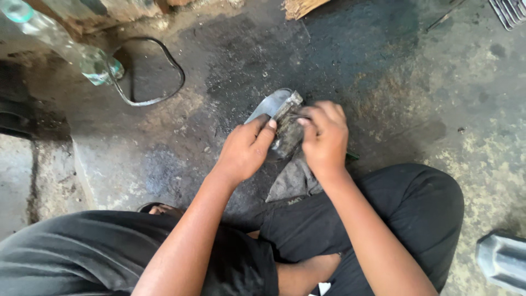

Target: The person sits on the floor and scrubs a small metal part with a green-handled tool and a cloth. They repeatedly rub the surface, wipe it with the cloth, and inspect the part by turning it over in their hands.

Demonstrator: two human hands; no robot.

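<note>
Workpiece: a grimy metal part (287, 127), dark with grease, is held just above the oil-stained concrete floor (394, 82), in front of the seated person's knees.
Attached piece: a curved, lighter grey metal plate (267, 104) projects from the upper left of the part; whether the two are joined cannot be told.
Long axis: the part is set on a slant, its long axis running from lower left to upper right, with the upper end pointing away from the person.
Left hand (244, 151): closed against the left side of the part, thumb pressed on its face.
Right hand (324, 137): clamped over the right side of the part, fingers curled across the top edge.
Hand spacing: the hands are close together, separated only by the part.
Progress: the part is judged to be still heavily soiled; only the plate appears brighter, so most of the surface is taken to be untreated.
Beneath: a dirty grey rag (293, 181) lies on the floor just below the hands, against the black trouser leg (416, 208).
Further out: a clear plastic bottle (66, 46) lies at upper left, with a loop of black cable (164, 77) beside it; a grey ribbed object (501, 260) is seen at lower right.
</note>
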